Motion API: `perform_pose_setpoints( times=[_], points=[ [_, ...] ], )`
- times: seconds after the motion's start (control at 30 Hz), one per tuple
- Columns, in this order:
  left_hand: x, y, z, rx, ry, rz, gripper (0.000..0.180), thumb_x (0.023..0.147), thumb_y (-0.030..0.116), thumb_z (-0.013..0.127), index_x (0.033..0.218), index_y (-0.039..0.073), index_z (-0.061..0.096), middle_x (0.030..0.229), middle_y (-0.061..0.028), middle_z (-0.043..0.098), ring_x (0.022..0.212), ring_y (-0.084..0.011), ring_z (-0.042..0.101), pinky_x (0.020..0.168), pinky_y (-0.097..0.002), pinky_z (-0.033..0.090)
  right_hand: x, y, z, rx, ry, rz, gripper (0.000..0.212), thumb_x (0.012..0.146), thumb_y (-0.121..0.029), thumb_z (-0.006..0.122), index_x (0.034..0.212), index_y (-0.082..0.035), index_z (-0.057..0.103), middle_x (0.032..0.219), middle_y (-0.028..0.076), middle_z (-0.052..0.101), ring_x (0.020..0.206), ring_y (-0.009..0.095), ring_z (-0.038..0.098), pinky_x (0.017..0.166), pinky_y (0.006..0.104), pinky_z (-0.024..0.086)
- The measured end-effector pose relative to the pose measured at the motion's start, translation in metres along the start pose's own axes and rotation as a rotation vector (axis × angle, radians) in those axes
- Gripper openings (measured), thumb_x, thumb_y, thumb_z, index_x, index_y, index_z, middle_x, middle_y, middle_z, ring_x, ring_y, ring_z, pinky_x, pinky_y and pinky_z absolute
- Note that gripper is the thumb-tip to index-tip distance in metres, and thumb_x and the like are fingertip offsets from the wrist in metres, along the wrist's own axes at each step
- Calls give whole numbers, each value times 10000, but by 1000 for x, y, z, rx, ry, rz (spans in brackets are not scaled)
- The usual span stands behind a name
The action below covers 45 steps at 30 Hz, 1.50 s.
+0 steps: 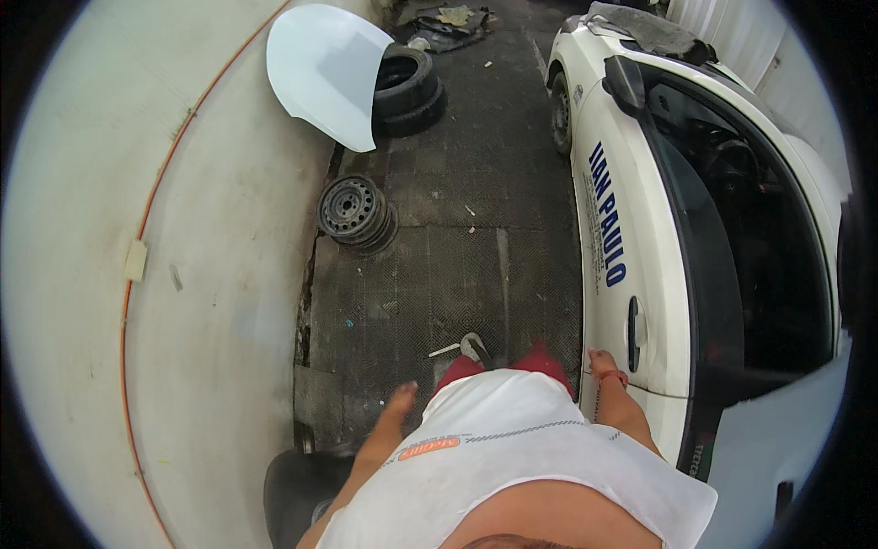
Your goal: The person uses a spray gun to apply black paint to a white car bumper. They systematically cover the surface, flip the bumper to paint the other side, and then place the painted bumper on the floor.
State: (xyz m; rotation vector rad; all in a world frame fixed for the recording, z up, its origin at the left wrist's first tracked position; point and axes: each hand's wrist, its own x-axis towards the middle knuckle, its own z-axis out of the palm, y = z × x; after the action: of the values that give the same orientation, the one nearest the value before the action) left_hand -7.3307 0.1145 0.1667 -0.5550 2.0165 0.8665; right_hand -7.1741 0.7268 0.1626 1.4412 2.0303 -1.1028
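My left hand (401,399) hangs by my left side over the dark floor mat, smeared by motion, so its fingers do not read clearly. Nothing shows in it. On the other side, my right hand (601,362) hangs low with a red bracelet (616,376) at the wrist. Its fingers look loose and partly apart, with nothing visible between them. It is right beside the white car's front door (611,316), below and left of the black door handle (633,334); whether it touches the door I cannot tell.
Stacked steel wheel rims (352,210) stand by the left wall. Beyond them, a pale car hood (325,69) leans near stacked black tires (412,87). An orange hose (151,206) runs along the wall. A black object (291,499) is at lower left, a pale panel (773,448) at lower right.
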Motion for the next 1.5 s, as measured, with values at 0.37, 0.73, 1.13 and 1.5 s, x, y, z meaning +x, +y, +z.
perform_pose_setpoints(
  times=[0.37, 0.73, 1.13, 1.5],
  points=[
    [145, 326, -201, -153, 155, 206, 647, 1074, 514, 586, 1531, 57, 550, 1427, -85, 645, 1181, -207, 639, 1086, -410, 461, 53, -131, 43, -560, -310, -97, 487, 1124, -439, 425, 1374, -85, 647, 1215, 310, 711, 1186, 435, 691, 985, 501, 555],
    [197, 432, -146, -131, -323, -15, 502, 1069, 409, 589, 1417, 54, 654, 1371, -126, 670, 1244, -242, 609, 1071, -398, 465, 354, -539, -62, -91, -50, -189, 703, 1048, -583, 538, 1320, 53, 668, 1303, 305, 690, 1238, 448, 660, 1060, 505, 501],
    [351, 601, -229, -166, -171, -84, 399, 1078, 482, 549, 916, 128, 636, 772, 17, 473, 715, -149, 415, 655, -401, 381, 467, -925, -120, 62, 3, -474, 620, 1054, -502, 591, 1297, 64, 668, 1266, 286, 716, 1233, 420, 673, 1032, 472, 517],
    [499, 939, -554, -286, 225, 206, 679, 1089, 506, 546, 1576, 36, 491, 1540, -147, 580, 1418, -271, 549, 1175, -400, 418, 465, -955, -49, -244, -258, 152, 606, 1071, -595, 522, 1011, -31, 737, 807, 96, 710, 636, 170, 653, 537, 367, 498]
  ],
)
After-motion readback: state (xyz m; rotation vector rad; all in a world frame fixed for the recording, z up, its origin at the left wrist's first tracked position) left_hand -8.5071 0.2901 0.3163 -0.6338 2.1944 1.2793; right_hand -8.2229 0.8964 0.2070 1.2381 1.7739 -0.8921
